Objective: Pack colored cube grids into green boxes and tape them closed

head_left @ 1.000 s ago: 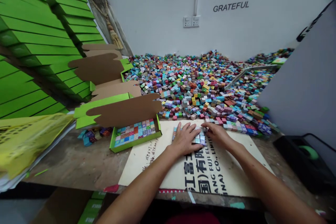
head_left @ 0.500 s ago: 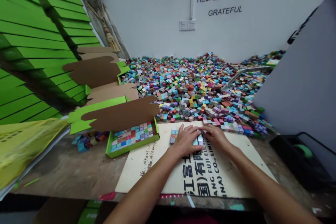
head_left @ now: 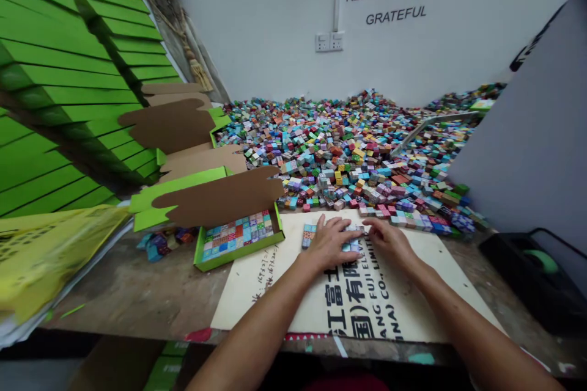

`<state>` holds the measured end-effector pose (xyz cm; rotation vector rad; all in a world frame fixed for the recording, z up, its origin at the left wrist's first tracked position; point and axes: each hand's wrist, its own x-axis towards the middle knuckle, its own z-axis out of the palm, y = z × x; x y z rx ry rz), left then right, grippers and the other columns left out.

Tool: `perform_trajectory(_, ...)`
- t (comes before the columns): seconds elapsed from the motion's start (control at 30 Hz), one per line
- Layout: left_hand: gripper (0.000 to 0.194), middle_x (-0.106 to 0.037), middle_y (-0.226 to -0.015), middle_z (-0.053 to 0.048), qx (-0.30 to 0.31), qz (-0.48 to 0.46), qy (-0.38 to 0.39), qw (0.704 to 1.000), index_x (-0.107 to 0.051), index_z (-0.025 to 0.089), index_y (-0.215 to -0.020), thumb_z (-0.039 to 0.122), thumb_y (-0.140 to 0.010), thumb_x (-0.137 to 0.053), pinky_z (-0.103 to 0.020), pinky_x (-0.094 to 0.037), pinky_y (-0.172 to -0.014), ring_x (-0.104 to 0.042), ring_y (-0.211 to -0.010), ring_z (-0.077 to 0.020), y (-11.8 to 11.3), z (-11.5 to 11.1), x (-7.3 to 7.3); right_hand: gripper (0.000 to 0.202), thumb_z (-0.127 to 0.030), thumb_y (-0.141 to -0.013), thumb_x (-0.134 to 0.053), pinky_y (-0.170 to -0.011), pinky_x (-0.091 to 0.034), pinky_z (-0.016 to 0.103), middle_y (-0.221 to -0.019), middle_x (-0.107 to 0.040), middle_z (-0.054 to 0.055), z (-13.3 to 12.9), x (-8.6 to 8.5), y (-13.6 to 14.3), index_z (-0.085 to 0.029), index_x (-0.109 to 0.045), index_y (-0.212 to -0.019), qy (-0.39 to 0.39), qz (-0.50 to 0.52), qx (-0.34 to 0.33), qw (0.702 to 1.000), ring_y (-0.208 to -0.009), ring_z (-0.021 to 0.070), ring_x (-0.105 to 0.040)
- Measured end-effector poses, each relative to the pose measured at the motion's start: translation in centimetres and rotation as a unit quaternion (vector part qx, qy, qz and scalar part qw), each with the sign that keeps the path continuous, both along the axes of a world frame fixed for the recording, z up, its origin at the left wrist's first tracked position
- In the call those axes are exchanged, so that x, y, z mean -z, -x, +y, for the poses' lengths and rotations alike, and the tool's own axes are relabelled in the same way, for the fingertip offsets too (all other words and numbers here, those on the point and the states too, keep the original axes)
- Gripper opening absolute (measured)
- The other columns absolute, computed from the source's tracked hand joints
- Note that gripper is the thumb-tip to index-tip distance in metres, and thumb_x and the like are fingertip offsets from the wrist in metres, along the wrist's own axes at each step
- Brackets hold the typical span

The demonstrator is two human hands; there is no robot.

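Note:
My left hand [head_left: 331,242] lies with its fingers spread over a small block of patterned cubes [head_left: 308,234] on a cream cardboard sheet [head_left: 284,311]. Parts of the cubes show at the left of the hand and between its fingers. Just right of them is my right hand [head_left: 389,241], its fingers curled together near the block's right edge; whatever they hold, if anything, is too small to tell. To the left, an open green box [head_left: 243,252] holds rows of similar cubes.
Behind the sheet, a large heap of colourful cubes [head_left: 321,134] reaches the wall. Stacked green boxes [head_left: 68,67] and a yellow packet [head_left: 55,256] stand at the left. A black tape dispenser [head_left: 527,281] sits at the right. Some cubes [head_left: 160,245] lie beside the green box.
The whole view has shifted slightly. My right hand has moved a little right, away from my left hand, and its fingers have curled in. My left hand stays on the cubes.

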<state>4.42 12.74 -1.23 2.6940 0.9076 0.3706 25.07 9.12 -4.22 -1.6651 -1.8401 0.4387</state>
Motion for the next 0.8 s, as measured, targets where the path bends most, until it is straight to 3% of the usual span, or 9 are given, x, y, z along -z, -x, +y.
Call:
perform_trajectory(0.17, 0.054, -0.042, -0.140, -0.003, 0.000, 0.018, -0.001, 1.000, -0.050, 0.037, -0.126, 0.060, -0.078, -0.058, -0.059, -0.012, -0.108, -0.032, -0.130, -0.0288, 0.1, -0.1, -0.2, 0.037, -0.022, -0.077, -0.051, -0.084, -0.045, 0.035, -0.115, -0.059, 0.007, 0.6, 0.0, 0.5, -0.023, -0.058, -0.113, -0.006, 0.010, -0.059, 0.998, -0.102, 0.0223, -0.056)
perform_trajectory(0.3, 0.055, -0.042, -0.141, -0.002, 0.001, 0.023, -0.001, 1.000, -0.049, 0.037, -0.127, 0.061, -0.078, -0.056, -0.058, -0.013, -0.108, -0.033, -0.130, -0.0283, 0.8, -0.3, -0.4, 0.028, -0.026, -0.080, -0.049, -0.081, -0.047, 0.035, -0.107, -0.062, 0.007, 1.1, 0.4, 0.2, -0.022, -0.061, -0.105, 0.002, 0.009, -0.060, 0.998, -0.096, 0.0230, -0.059)
perform_trajectory(0.4, 0.056, -0.044, -0.140, -0.003, -0.010, 0.014, 0.005, 1.000, -0.051, 0.036, -0.126, 0.062, -0.077, -0.057, -0.059, -0.012, -0.108, -0.034, -0.130, -0.0286, 1.6, -0.3, -0.4, 0.028, -0.028, -0.082, -0.048, -0.079, -0.047, 0.036, -0.108, -0.062, 0.008, 0.4, 0.7, -1.3, -0.022, -0.061, -0.106, 0.003, -0.006, -0.022, 1.000, -0.094, 0.0240, -0.059)
perform_trajectory(0.53, 0.055, -0.043, -0.140, -0.004, -0.037, 0.009, 0.013, 0.999, -0.051, 0.035, -0.126, 0.060, -0.077, -0.059, -0.058, -0.009, -0.108, -0.033, -0.130, -0.0288, 3.1, -0.2, -0.5, 0.032, -0.033, -0.083, -0.051, -0.072, -0.046, 0.033, -0.112, -0.058, 0.008, 0.0, -0.4, -2.7, -0.025, -0.061, -0.112, 0.015, -0.051, 0.004, 0.999, -0.093, 0.0238, -0.058)
perform_trajectory(0.7, 0.054, -0.038, -0.143, -0.003, -0.054, 0.019, 0.013, 0.998, -0.048, 0.036, -0.128, 0.053, -0.078, -0.061, -0.057, -0.008, -0.109, -0.031, -0.131, -0.0276, 4.1, 0.1, -0.4, 0.034, -0.034, -0.082, -0.057, -0.073, -0.040, 0.033, -0.105, -0.061, 0.010, 3.3, -2.7, -1.4, -0.027, -0.062, -0.114, -0.009, -0.198, 0.047, 0.979, -0.091, 0.0251, -0.054)
perform_trajectory(0.8, 0.054, -0.038, -0.143, -0.003, -0.058, 0.026, 0.015, 0.998, -0.049, 0.036, -0.128, 0.054, -0.078, -0.061, -0.056, -0.008, -0.109, -0.030, -0.132, -0.0280, 4.1, 0.1, -0.3, 0.029, -0.028, -0.081, -0.057, -0.074, -0.037, 0.033, -0.097, -0.063, 0.010, 5.3, -3.1, -0.3, -0.025, -0.064, -0.109, -0.009, -0.222, 0.034, 0.974, -0.092, 0.0255, -0.052)
